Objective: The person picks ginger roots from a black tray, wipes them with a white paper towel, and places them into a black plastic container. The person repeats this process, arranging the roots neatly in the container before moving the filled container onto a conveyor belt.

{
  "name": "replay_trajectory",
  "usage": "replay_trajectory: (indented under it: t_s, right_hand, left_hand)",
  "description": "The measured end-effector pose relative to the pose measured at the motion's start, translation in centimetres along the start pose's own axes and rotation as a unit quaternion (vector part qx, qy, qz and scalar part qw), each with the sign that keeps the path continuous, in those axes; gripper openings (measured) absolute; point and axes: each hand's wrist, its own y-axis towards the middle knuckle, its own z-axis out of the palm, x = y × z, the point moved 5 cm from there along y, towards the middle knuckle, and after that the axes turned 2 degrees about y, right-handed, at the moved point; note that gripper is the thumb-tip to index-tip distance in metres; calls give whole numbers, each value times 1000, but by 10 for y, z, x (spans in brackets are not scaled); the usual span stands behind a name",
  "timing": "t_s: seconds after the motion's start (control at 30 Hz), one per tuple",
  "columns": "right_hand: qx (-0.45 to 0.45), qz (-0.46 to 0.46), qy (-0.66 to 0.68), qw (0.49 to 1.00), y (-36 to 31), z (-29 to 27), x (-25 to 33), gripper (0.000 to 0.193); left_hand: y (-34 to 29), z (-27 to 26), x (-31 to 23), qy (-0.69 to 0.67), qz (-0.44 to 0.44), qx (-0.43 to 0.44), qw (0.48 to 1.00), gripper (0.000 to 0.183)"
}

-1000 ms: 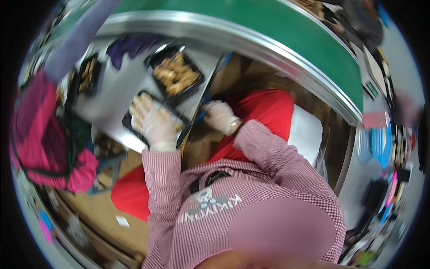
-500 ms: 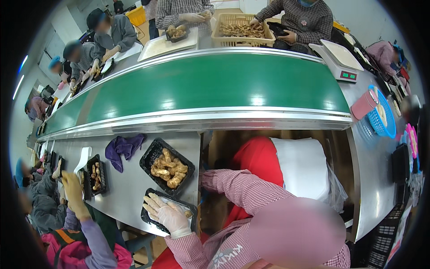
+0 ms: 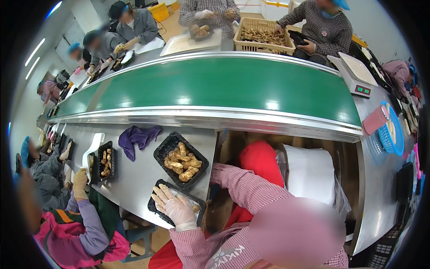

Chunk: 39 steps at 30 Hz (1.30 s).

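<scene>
My left hand [image 3: 180, 211], in a thin see-through glove, lies with its fingers stretched out over a black plastic tray [image 3: 202, 216] at the table's near edge. A pale piece shows beside the palm; the rest of that tray's contents is hidden. Touching it on the far side is another black tray [image 3: 160, 155] with several knobbly brown-and-cream mushrooms [image 3: 182, 162]. My right forearm [image 3: 251, 184], in a pink checked sleeve, reaches left to the table's side edge. The hand at its end is hidden there.
A purple cloth [image 3: 138, 140] and a neighbour's tray [image 3: 112, 161] lie left on the steel table. A green conveyor belt [image 3: 206, 83] crosses ahead. White sheets [image 3: 310, 175] sit in the gap beside me. A scale [image 3: 358, 80] and a blue basket [image 3: 394, 136] stand right.
The whole view has shifted, so things sit farther right. My left hand stays over its tray. The neighbour's gloved hand has come down beside their white utensil.
</scene>
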Motion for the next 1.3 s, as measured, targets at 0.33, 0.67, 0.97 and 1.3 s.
replay_trajectory:
  t_s: [0.33,0.67,0.97,1.3]
  right_hand:
    - [9,-9,-5,1000,-10,0,-3,32]
    - [-9,-20,18,1000,-4,-10,5,34]
    - [-62,-51,67,995,-34,-24,14,36]
    - [144,-185,154,960,-178,-27,-5,37]
  left_hand:
    - [-1,2,2,-34,-7,-5,999,75]
    - [-2,0,2,-39,4,-21,999,73]
    - [2,-10,5,-131,8,-16,991,71]
    - [-4,-25,24,-405,-23,-149,902,48]
